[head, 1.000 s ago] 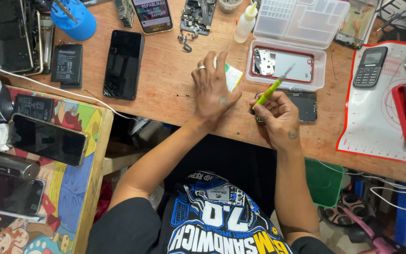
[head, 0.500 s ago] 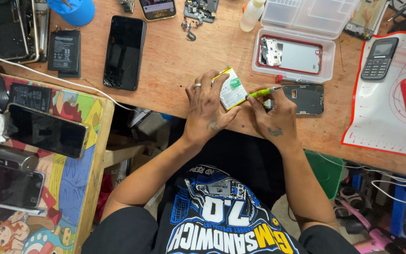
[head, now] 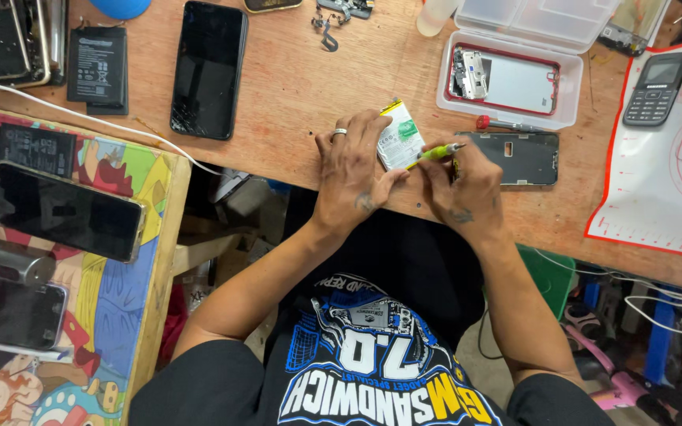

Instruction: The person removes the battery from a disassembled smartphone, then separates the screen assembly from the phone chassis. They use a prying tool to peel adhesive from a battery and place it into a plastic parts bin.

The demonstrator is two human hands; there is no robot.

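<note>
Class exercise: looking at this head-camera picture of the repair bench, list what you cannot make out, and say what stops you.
- Head view: the lower edge of the white battery is hidden under the left hand.
- The grip of the green screwdriver is hidden inside the right hand.
- The blue object is cut off by the top edge.
- The parts inside the clear plastic box are too small to tell.

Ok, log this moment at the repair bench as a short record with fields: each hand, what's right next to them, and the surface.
left hand: holds a small white battery pack against the wooden bench
right hand: holds a yellow-green screwdriver, tip toward the pack
right of hands: dark phone back panel, lying flat
behind: clear plastic tray with a red-framed phone body
further left: black smartphone, face up
</note>
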